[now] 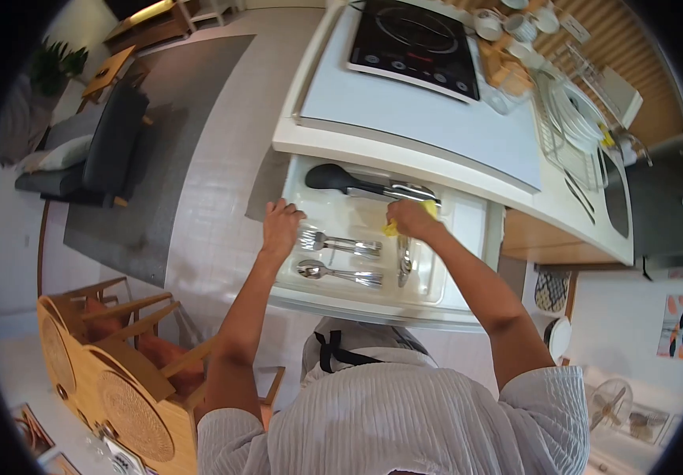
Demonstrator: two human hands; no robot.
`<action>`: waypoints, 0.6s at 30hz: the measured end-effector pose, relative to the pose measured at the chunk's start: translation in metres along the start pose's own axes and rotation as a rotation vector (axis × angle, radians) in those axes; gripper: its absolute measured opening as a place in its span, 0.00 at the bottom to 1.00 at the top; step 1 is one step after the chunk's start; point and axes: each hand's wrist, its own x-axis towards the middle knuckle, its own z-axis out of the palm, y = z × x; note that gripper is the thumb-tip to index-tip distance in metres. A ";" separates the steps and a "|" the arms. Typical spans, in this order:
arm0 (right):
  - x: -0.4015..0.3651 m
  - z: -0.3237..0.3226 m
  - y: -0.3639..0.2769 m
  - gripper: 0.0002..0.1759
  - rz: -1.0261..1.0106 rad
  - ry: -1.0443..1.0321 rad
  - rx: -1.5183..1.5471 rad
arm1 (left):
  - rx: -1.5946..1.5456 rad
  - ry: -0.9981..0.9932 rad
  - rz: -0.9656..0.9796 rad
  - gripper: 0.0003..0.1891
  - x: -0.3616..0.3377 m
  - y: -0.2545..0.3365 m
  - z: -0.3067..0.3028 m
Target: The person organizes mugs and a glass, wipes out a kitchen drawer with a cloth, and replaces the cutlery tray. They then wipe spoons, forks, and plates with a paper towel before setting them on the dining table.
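An open drawer (468, 237) holds a cream cutlery tray (365, 210). My right hand (412, 220) is closed on a yellow cloth (391, 229) over the tray's right part, just above some upright-lying cutlery (405, 261). My left hand (282, 226) rests at the tray's left edge with its fingers bent; whether it grips the edge is unclear. Forks (340, 244) lie in one compartment and spoons (340, 273) in the one nearer me. A black ladle (329, 178) and other utensils lie along the back.
Above the drawer, the counter (420, 131) bears a black induction hob (416, 47). At the right are mugs (520, 28), a glass container (507, 95), a dish rack with plates (575, 111) and a sink (615, 190). Wooden chairs (131, 340) stand at the lower left.
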 end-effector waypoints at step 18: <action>-0.248 0.106 0.047 0.19 0.215 0.126 0.402 | -0.275 -0.070 0.155 0.12 0.023 0.160 0.011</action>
